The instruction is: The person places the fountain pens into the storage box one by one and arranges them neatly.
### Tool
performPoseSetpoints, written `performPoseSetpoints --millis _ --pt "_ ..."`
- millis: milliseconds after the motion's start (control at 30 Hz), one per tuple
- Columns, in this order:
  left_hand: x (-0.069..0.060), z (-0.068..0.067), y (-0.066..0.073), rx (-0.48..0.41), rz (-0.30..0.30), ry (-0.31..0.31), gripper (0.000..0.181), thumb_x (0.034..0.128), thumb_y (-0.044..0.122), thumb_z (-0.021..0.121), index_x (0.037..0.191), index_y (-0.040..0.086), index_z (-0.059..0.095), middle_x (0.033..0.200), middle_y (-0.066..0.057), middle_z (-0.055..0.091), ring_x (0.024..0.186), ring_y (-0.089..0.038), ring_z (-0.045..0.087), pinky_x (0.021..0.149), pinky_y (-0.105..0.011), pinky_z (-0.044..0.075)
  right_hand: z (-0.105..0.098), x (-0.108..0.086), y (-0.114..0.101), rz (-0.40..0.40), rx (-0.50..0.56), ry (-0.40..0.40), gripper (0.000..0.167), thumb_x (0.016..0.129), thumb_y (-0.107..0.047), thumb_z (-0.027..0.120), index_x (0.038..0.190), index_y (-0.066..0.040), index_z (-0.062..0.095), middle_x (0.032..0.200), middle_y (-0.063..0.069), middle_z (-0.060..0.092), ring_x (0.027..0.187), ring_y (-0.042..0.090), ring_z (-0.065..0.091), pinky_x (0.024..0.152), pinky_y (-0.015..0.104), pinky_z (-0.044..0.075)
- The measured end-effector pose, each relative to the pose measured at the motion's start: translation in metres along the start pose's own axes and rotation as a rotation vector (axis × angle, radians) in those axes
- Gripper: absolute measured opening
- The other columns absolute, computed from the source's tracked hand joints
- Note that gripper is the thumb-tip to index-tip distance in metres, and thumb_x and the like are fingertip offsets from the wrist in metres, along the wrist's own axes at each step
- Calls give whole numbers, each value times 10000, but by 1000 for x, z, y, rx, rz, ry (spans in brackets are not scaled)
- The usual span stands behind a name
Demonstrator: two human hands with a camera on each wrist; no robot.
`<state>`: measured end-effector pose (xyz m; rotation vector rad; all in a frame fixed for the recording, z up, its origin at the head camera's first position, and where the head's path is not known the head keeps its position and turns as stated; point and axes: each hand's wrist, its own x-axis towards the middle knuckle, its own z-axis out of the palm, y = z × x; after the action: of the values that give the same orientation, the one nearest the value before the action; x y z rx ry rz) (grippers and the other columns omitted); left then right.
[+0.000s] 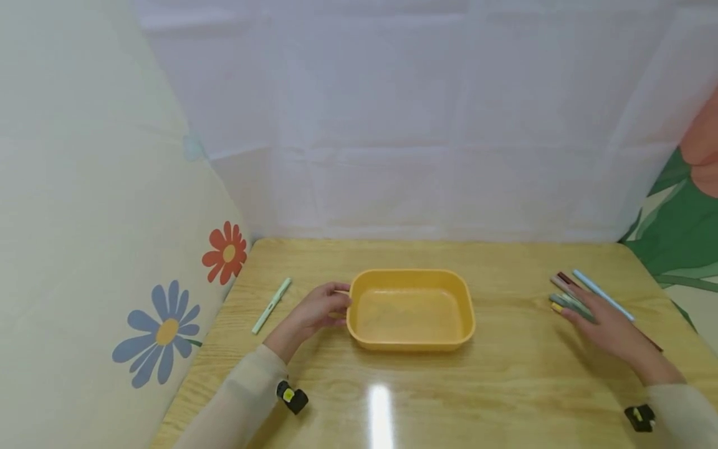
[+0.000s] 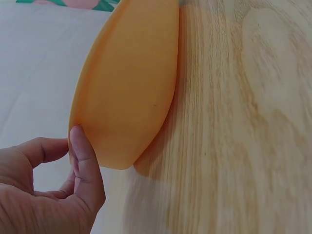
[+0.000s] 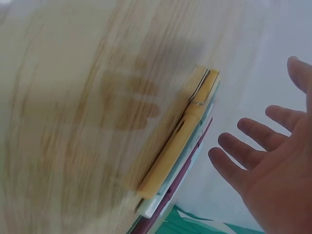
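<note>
A shallow yellow plastic tray (image 1: 411,347) sits on the wooden table. My left hand (image 1: 320,308) is at its left end, fingertips bent against the rim; in the left wrist view the fingers (image 2: 87,165) pinch the tray's edge (image 2: 126,87). My right hand (image 1: 608,327) hovers over a group of pens at the right, fingers spread and holding nothing. Side by side lie a yellow pen (image 3: 178,141) with a metal clip, a pale green one, a dark red one (image 3: 173,187) and a light blue pen (image 1: 603,294). The hand hides part of them in the head view.
A single pale green pen (image 1: 272,305) lies left of my left hand. White cloth (image 1: 359,125) hangs behind the table's far edge. Flower-printed cloth (image 1: 84,218) hangs at the left, and more printed fabric (image 1: 684,231) at the right.
</note>
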<state>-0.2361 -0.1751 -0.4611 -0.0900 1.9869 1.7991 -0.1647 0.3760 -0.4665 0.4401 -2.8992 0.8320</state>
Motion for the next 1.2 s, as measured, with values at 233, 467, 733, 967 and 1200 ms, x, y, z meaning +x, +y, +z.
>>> performPoseSetpoints --millis 233,467,733,967,1200 --pt "1 0 2 -1 -16 -3 494 940 82 598 1406 -17 469 1135 -137 613 868 -180 632 699 -290 586 -8 -6 9 103 -44 -67 667 1038 -301 567 1509 100 318 1421 469 350 1252 674 344 946 763 333" --pt "1 1 3 -6 -20 -4 488 936 73 588 1397 -28 462 1080 -108 624 837 -160 626 674 -273 578 -10 -6 17 88 -99 -82 583 999 -232 633 1400 148 447 1350 465 432 1192 659 419 923 735 391" --pt "1 2 2 2 -18 -3 458 945 77 583 1381 -14 476 1095 -122 630 851 -172 631 662 -278 580 -8 -5 22 37 -175 -69 502 904 -134 736 1281 149 566 1220 420 561 1114 607 519 888 675 455" --pt "0 2 3 -11 -12 -6 461 935 80 587 1373 -15 481 1065 -105 626 838 -164 624 658 -276 578 -4 -4 22 27 -203 -72 409 866 -81 764 1201 112 632 1148 391 607 1061 576 570 863 662 481" --pt "1 2 2 -29 4 -12 453 936 56 577 1364 -40 465 1068 -113 619 824 -155 622 658 -276 576 4 1 21 -32 -241 -33 324 814 -35 792 1096 87 689 1002 281 643 937 476 622 811 613 514"
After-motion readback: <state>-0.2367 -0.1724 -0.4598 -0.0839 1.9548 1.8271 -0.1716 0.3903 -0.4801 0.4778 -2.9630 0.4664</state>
